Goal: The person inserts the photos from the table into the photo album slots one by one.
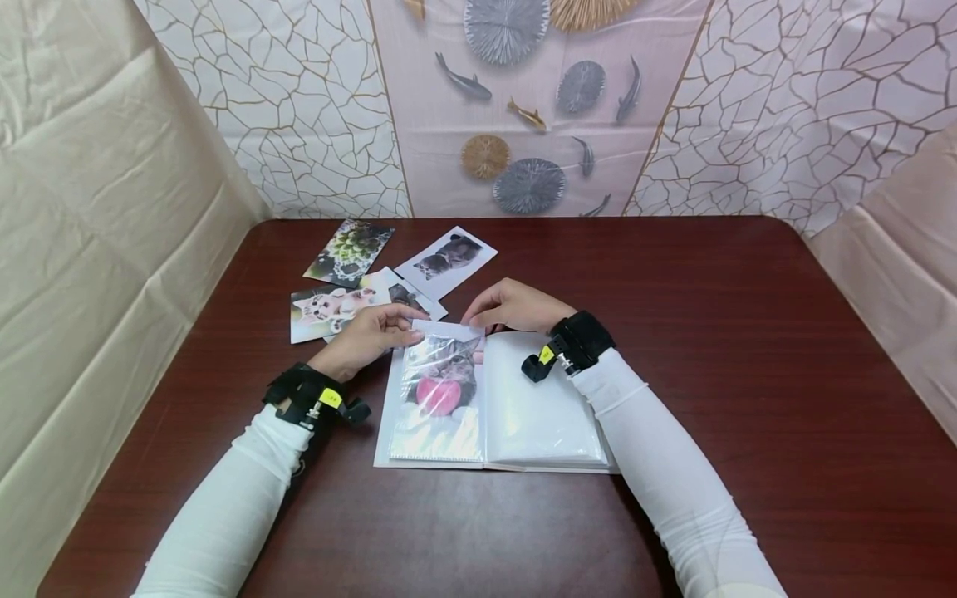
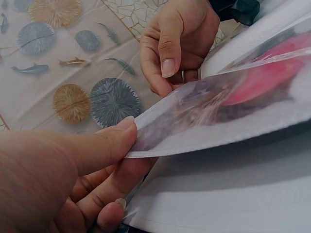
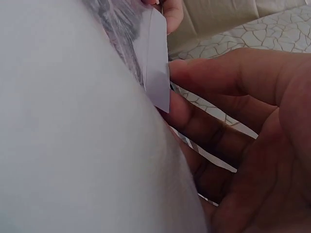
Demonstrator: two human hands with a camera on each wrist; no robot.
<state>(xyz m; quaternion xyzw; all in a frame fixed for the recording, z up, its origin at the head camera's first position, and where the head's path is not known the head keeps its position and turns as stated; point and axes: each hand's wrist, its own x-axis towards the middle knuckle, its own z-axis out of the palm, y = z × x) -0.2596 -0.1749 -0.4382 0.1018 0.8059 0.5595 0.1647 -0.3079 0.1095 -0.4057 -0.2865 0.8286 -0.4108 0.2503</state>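
Hands pinch the cat photo (image 1: pixel 443 375) at its top, left hand (image 1: pixel 368 336) and right hand (image 1: pixel 512 306) steadying it in the album (image 1: pixel 549 415) sleeve (other prints (image 1: pixel 340 306) lie nearby).

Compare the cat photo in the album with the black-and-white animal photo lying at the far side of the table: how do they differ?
The cat photo sits inside a shiny plastic sleeve of the open album; the black-and-white photo lies bare on the table. The cat photo shows a bright pink shape; the other has no colour. Both hands touch the cat photo's top edge; the other lies untouched. Both are printed animal pictures.
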